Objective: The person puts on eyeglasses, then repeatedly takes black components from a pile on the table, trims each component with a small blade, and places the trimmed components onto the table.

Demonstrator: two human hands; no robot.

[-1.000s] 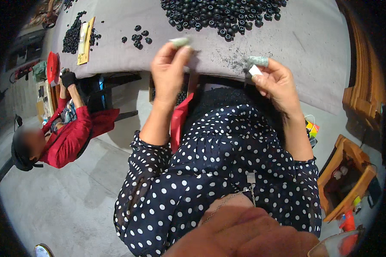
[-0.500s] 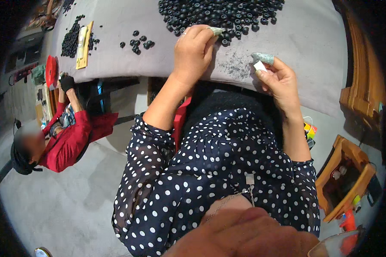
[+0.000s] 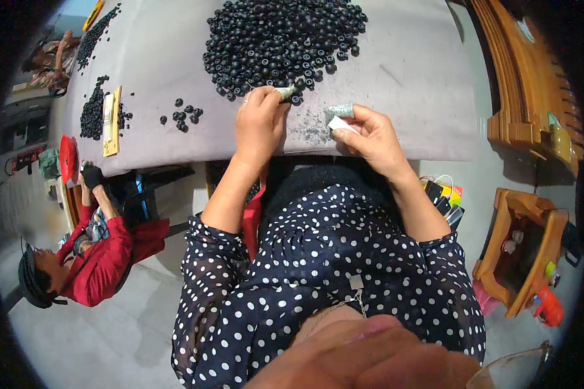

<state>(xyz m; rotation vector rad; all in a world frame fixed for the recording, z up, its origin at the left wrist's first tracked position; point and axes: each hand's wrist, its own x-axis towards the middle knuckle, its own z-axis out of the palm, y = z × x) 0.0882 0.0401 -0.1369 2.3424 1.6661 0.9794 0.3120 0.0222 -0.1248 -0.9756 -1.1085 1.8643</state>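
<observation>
The left hand (image 3: 258, 128), its fingertips drawn narrow, is at the near edge of a heap of round black beads (image 3: 266, 48) on the cloth-covered surface (image 3: 422, 97); whether it grips a bead I cannot tell. The right hand (image 3: 375, 141) pinches a small white block (image 3: 342, 124) beside scattered dark crumbs (image 3: 311, 133). A small bead cluster (image 3: 194, 119) lies left of both hands.

Pieces (image 3: 272, 45), upper centre: smooth, glossy, plastic-looking. Table cover (image 3: 422, 104), upper half: matt cloth. Furniture (image 3: 525, 84), upper right: glossy wood. Right-hand finger wrap (image 3: 341, 111): rough, matt, cloth-like.
</observation>
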